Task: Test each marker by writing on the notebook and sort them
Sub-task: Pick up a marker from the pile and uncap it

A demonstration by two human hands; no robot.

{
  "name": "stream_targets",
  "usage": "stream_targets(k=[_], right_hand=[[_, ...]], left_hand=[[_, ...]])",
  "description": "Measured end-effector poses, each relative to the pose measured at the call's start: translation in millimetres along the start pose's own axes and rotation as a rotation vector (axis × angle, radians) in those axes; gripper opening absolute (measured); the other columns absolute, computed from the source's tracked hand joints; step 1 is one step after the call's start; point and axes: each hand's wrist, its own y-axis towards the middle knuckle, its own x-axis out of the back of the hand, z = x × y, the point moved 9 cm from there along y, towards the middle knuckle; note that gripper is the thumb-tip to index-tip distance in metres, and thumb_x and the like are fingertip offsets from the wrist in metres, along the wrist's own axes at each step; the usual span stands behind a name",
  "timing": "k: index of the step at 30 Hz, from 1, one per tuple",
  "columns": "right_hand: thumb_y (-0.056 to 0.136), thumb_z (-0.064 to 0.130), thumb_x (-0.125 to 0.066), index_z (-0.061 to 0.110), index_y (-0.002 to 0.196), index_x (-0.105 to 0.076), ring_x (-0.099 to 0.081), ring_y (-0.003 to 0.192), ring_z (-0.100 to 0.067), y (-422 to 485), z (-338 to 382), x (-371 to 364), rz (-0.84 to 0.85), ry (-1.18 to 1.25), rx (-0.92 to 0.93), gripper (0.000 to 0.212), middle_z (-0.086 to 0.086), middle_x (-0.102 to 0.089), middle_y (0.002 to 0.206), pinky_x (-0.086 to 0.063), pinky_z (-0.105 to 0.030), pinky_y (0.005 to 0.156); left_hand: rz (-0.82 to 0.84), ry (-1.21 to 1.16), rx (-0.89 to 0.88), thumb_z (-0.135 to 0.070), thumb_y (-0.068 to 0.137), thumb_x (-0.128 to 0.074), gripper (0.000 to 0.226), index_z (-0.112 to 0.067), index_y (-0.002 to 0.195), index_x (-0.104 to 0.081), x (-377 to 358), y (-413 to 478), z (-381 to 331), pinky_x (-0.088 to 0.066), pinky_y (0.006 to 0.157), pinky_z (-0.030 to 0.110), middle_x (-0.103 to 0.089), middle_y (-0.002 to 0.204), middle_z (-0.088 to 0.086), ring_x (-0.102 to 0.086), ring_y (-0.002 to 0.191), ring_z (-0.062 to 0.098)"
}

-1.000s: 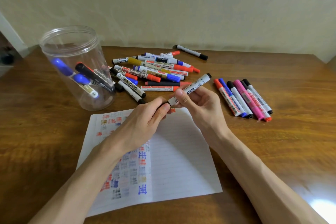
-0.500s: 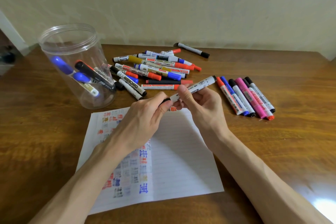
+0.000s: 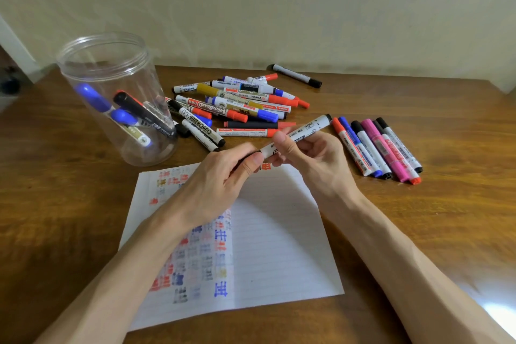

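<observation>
- Presently the right hand point(image 3: 312, 159) grips the barrel of a marker point(image 3: 301, 131). The left hand point(image 3: 220, 176) pinches its capped end, over the notebook point(image 3: 279, 246) at its 12 o'clock edge.
- Step judged: cap being worked, off or on; cannot tell which.
- Next move: a test mark on the bare lines, then sorting to the jar point(image 3: 117, 98) at 10 o'clock or the row of markers point(image 3: 377, 148) at 2 o'clock.

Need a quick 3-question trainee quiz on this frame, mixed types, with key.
1. True or false: the clear jar stands upright with markers inside.
2. Left hand and right hand hold one white marker. Which pinches its black cap? A) left B) right C) both
3. Fill in: the neat row of markers lies to the ____ of the notebook.
Key: 1 true; 2 A; 3 right.
</observation>
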Motion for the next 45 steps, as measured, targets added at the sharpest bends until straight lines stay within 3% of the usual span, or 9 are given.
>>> stream_targets(k=[3, 5, 9, 12, 18, 24, 31, 39, 45], right_hand=[[0.089, 0.026, -0.076, 0.007, 0.100, -0.076, -0.074, 0.085, -0.024, 6, -8, 12, -0.008, 0.184, -0.094, 0.022, -0.013, -0.077, 0.093, -0.059, -0.035, 0.084], [0.086, 0.022, -0.080, 0.011, 0.099, -0.076, -0.073, 0.087, -0.023, 9, -7, 27, -0.062, 0.199, -0.079, 0.018, -0.009, -0.075, 0.093, -0.059, -0.036, 0.084], [0.094, 0.016, -0.078, 0.012, 0.116, -0.078, -0.075, 0.096, -0.012, 15, 4, 35, -0.012, -0.422, 0.127, 0.023, 0.004, -0.077, 0.106, -0.063, -0.027, 0.082], [0.098, 0.017, -0.071, 0.022, 0.126, -0.076, -0.068, 0.099, -0.008, 22, -2, 32, 0.045, -0.771, 0.162, 0.028, 0.008, -0.072, 0.115, -0.056, -0.018, 0.080], [0.100, 0.015, -0.069, 0.021, 0.121, -0.078, -0.061, 0.104, -0.005, 26, -8, 42, -0.040, -0.885, 0.169, 0.024, 0.006, -0.071, 0.119, -0.048, -0.008, 0.083], [0.101, 0.024, -0.069, 0.027, 0.121, -0.078, -0.056, 0.112, -0.012, 26, -20, 24, 0.088, -0.961, 0.159, 0.022, 0.007, -0.071, 0.121, -0.049, -0.031, 0.090], [0.100, 0.040, -0.068, 0.033, 0.132, -0.070, -0.054, 0.118, -0.012, 25, -24, 20, 0.122, -0.956, 0.123, 0.033, 0.007, -0.068, 0.128, -0.050, -0.038, 0.097], [0.099, 0.038, -0.070, 0.030, 0.133, -0.070, -0.056, 0.119, -0.011, 25, -21, 20, 0.085, -0.948, 0.128, 0.035, 0.004, -0.066, 0.131, -0.054, -0.035, 0.096], [0.099, 0.037, -0.070, 0.030, 0.132, -0.071, -0.056, 0.119, -0.011, 24, -21, 20, 0.072, -0.933, 0.115, 0.034, 0.004, -0.065, 0.131, -0.054, -0.036, 0.097]], left_hand=[[-0.068, 0.101, 0.036, -0.044, 0.108, -0.042, 0.028, -0.026, 0.097, -0.062, 9, 2, 14, -0.049, 0.061, 0.035, -0.066, 0.077, -0.007, -0.062, 0.070, 0.015], [-0.128, 0.154, 0.059, -0.043, 0.106, -0.046, 0.026, -0.025, 0.107, -0.064, 17, 3, 21, -0.053, 0.066, 0.027, -0.069, 0.091, -0.012, -0.066, 0.085, 0.007], [-0.230, 0.214, 0.062, -0.036, 0.098, -0.060, 0.030, -0.022, 0.124, -0.065, 26, 5, 27, -0.054, 0.075, 0.011, -0.069, 0.114, -0.010, -0.065, 0.102, 0.000], [-0.301, 0.199, 0.117, -0.029, 0.093, -0.072, 0.042, -0.030, 0.133, -0.060, 33, 4, 34, -0.048, 0.069, 0.002, -0.066, 0.103, -0.019, -0.061, 0.096, -0.013], [-0.443, 0.226, 0.110, -0.022, 0.095, -0.071, 0.035, -0.023, 0.129, -0.063, 46, -1, 30, -0.046, 0.070, 0.003, -0.067, 0.100, -0.014, -0.062, 0.095, -0.004], [-0.477, 0.238, 0.132, -0.016, 0.101, -0.063, 0.028, -0.020, 0.128, -0.065, 49, -2, 34, -0.047, 0.074, 0.009, -0.070, 0.109, -0.007, -0.065, 0.095, 0.002], [-0.542, 0.225, 0.177, -0.006, 0.104, -0.051, 0.027, -0.021, 0.122, -0.065, 57, -5, 41, -0.048, 0.080, 0.009, -0.069, 0.102, -0.008, -0.064, 0.099, -0.002], [-0.326, 0.445, 0.245, 0.012, 0.088, -0.065, 0.053, -0.024, 0.127, -0.067, 48, -1, 38, -0.054, 0.092, 0.031, -0.066, 0.118, -0.006, -0.060, 0.112, 0.013], [-0.175, 0.579, 0.164, 0.004, 0.087, -0.074, 0.045, -0.025, 0.121, -0.072, 48, 6, 39, -0.035, 0.085, 0.006, -0.069, 0.122, -0.006, -0.047, 0.117, 0.006]])
